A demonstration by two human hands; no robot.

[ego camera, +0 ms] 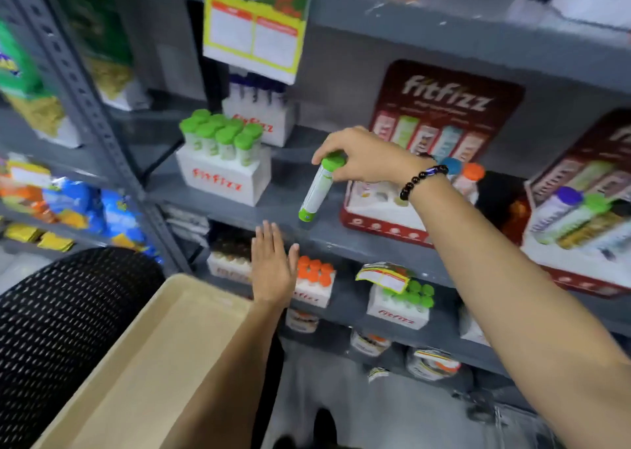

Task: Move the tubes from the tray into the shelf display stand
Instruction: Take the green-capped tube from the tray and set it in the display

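My right hand [362, 156] grips a white tube with a green cap [319, 189] by its top; the tube hangs tilted above the grey shelf board [283, 203]. To its left stands a white "fitfizz" display stand [223, 179] filled with several green-capped tubes. To the right sits a red "fitfizz" display stand [386, 220] with a blue-capped and an orange-capped tube. My left hand [273, 264] is flat and open, fingers apart, in front of the shelf edge below. The beige tray [164, 356] lies at the lower left; no tubes show in its visible part.
A black mesh chair back [58, 319] is left of the tray. Another red display stand [580, 216] holds purple- and green-capped tubes at far right. The lower shelf carries stands with orange [314, 278] and green [406, 302] caps. Snack bags fill the left shelves.
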